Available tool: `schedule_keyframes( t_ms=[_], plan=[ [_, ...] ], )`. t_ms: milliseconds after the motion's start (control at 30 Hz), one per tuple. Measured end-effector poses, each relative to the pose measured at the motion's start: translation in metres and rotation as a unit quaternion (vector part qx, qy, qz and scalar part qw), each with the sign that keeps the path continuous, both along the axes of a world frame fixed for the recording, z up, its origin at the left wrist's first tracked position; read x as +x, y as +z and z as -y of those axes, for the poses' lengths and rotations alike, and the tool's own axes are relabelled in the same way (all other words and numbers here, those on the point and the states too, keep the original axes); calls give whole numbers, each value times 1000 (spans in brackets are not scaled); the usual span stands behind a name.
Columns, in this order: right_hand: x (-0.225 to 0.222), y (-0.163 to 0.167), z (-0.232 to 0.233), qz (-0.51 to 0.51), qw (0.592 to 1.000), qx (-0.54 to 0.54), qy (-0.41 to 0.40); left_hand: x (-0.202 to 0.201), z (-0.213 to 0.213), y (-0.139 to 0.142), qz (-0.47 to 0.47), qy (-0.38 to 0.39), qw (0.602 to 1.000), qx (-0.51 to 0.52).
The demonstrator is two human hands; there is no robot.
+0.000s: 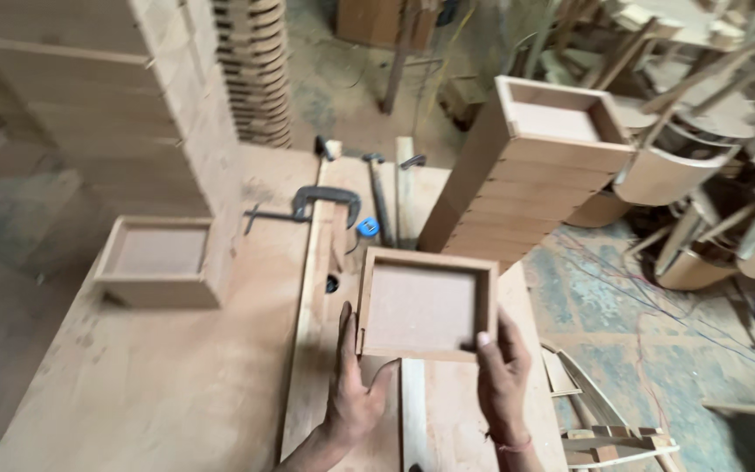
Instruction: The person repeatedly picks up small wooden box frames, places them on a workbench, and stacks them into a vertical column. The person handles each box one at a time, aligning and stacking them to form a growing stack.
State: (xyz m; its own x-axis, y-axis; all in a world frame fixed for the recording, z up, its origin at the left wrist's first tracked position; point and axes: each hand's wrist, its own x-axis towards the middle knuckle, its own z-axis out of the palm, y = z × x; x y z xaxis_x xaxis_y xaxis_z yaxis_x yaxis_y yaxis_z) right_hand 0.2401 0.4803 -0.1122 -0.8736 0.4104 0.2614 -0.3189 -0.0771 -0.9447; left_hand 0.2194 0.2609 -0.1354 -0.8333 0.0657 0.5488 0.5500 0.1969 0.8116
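A worker in a woodshop holds a shallow square wooden tray [424,306] over the desk [159,385], seen from a camera worn on the head. The left hand [353,385] presses its fingers flat along the tray's left wall with the thumb hooked under the near rail, while the right hand [502,371] pinches the near right corner, thumb on top of the rim; both grips are closed on the tray, which sits directly ahead of the wrists and between them, open face up and roughly level. The tray is close to square, so no long axis stands out, and both hands are equally near it. Just beyond its far right corner rises a tall stack of matching trays [530,170], leaning slightly, its top one open to view. A second, single tray [157,260] rests on the desk well to the left, beside a high block of stacked wood [107,96]. A dark metal C-clamp [321,203] lies across a plank ahead of the tray, with a small blue object [368,227] just beside it and hammers [380,188] farther back. No package, label or sign is visible. Curved chair parts [657,175] crowd the floor at right.
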Motion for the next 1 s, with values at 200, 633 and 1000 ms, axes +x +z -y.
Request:
schedule_keyframes(
  t_ms=[200,633,1000],
  plan=[
    [-27,131,-61,-116,952,253,-126,-67,-82,86,-199,23,979,19],
    [-192,240,-218,1,945,301,-131,-229,-235,187,-151,33,987,-42],
    [-224,207,-240,-30,950,249,-183,-251,-248,186,-94,17,990,-102]
  ],
)
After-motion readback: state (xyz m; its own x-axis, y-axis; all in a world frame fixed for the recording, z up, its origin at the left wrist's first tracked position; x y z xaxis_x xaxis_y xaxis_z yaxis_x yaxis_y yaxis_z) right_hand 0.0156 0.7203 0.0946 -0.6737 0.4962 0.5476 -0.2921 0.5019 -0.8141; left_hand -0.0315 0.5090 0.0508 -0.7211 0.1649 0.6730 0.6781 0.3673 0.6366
